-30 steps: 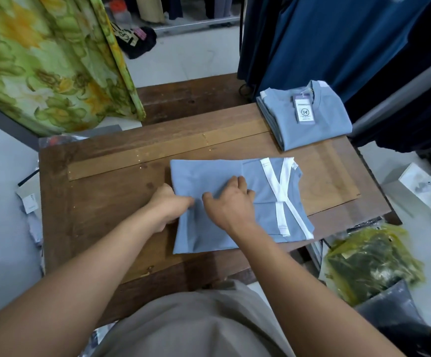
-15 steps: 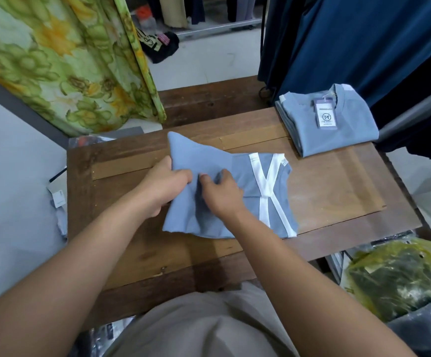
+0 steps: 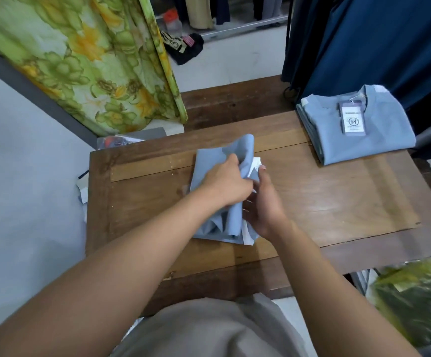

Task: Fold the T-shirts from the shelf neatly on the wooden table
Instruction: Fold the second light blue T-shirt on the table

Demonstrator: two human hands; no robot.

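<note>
Wooden worktop [image 3: 338,202], left of folded stack [image 3: 364,140] | left grip [image 3: 226,182] bunches T-shirt [image 3: 209,161] to fold it | right grip [image 3: 264,207] clasps its edge, steadying

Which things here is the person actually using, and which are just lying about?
In use: blue T-shirt held by left hand and right hand; folded stack; wooden table.
Lying about: floral cloth; dark blue hanging clothes; yellow-green bag; black bundle on the floor.

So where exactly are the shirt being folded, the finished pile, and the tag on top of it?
shirt being folded [image 3: 208,163], head view, on its flat blue upper-left part.
finished pile [image 3: 382,140], head view, on the top shirt's front.
tag [image 3: 352,119], head view, on the middle of the card.
</note>
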